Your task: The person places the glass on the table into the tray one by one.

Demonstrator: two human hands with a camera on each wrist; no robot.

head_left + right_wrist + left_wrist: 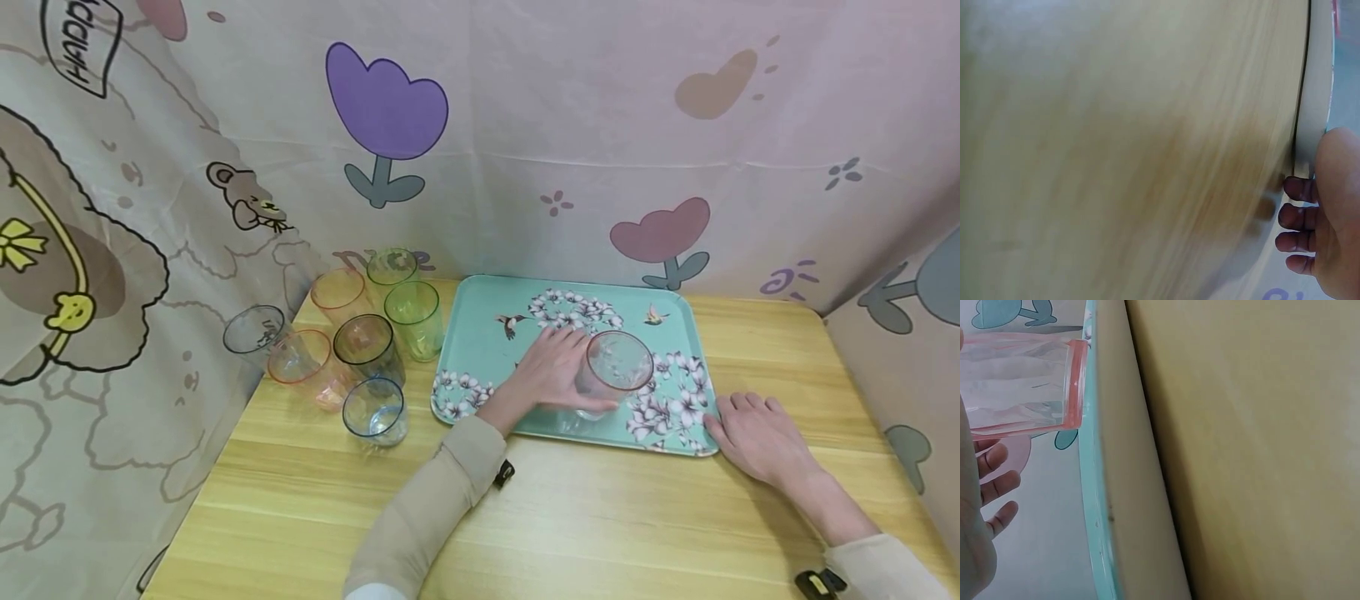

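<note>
My left hand [551,372] holds a clear tumbler [617,375] with a pinkish rim, its thumb along the near side and its fingers on the left and far side. In the left wrist view, the tumbler [1022,384] has its thick pink base right at the tray, and the other fingers [1000,484] spread loosely. The tumbler stands over a mint-green tray [480,308] printed with white flowers and birds. At the tray's near right corner, my right hand [761,437] lies relaxed on the wooden table, its thumb against the tray edge.
Left of the tray stand several coloured tumblers: green [416,321], orange [341,293], dark [369,350], blue-rimmed [377,412] and a grey-rimmed one [255,331] at the table's left edge. Printed cloth [510,108] hangs behind the wooden table [585,525] and along both sides.
</note>
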